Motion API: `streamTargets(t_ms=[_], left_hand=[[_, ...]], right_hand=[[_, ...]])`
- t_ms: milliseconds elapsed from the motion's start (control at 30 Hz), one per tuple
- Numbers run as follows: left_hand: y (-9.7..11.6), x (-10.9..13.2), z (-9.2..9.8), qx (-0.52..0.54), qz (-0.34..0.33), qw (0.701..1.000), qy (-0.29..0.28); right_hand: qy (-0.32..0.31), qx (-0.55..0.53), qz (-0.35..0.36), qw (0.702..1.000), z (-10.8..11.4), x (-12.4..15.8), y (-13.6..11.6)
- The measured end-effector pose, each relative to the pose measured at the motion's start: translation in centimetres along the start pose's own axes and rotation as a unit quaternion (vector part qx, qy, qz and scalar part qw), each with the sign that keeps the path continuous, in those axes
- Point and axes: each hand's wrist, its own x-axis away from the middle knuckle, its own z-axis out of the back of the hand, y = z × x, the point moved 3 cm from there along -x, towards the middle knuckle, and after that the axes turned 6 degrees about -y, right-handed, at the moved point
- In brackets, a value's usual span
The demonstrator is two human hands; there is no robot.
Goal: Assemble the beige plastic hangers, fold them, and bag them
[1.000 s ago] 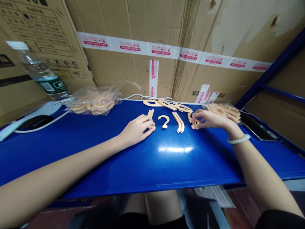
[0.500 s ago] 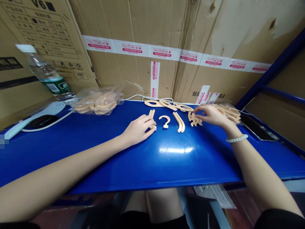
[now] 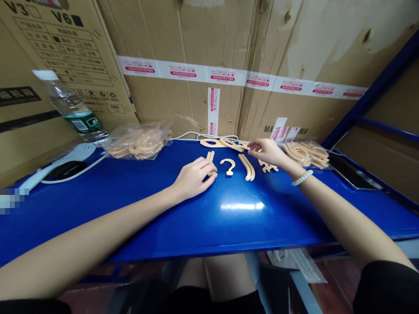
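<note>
My left hand point(image 3: 195, 176) rests on the blue table, its fingers closed over a pair of beige strips point(image 3: 210, 156) whose far ends stick out. Just right of it lies a beige hook point(image 3: 228, 166). Two curved beige strips point(image 3: 247, 167) lie side by side farther right. My right hand point(image 3: 266, 152) hovers above the back of the table, fingers bent; whether a small piece is between them is too small to tell. Below it is a pile of small hooks point(image 3: 269, 166), partly hidden. Flat beige loops point(image 3: 225, 144) lie along the back edge, partly behind the right hand.
Bags of beige parts lie at the left point(image 3: 140, 141) and right point(image 3: 309, 153). A water bottle point(image 3: 81, 120), a pale brush-like object point(image 3: 77, 153) and a black object point(image 3: 65, 170) are left; a phone point(image 3: 352, 173) is right. Cardboard point(image 3: 183, 104) stands behind.
My right hand has moved left from the small hook pile towards the loops, uncovering part of the bag behind it. My left hand stays at the pair of strips. The view has shifted slightly.
</note>
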Motion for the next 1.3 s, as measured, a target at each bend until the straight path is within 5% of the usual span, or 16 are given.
streamTargets(t_ms=[400,767,1067,1300], left_hand=[[-0.3,-0.2,0.4,0.021,0.000,0.999,0.036],[-0.2,-0.3,0.3,0.016,0.008,0.999,0.026],[-1.3,-0.9,2.4,0.106,0.083,0.987,0.091],[-0.9,-1.3,2.4,0.340,0.242,0.906,0.069]], right_hand=[[-0.059,0.078,-0.104,0.990,-2.2,-6.4,-2.1],[-0.019,-0.128,-0.169,0.977,-2.4,-7.2,-0.5],[0.127,-0.371,-0.120,0.912,-0.2,-2.0,0.1],[0.083,-0.579,0.008,0.811,-0.8,4.6,-2.0]])
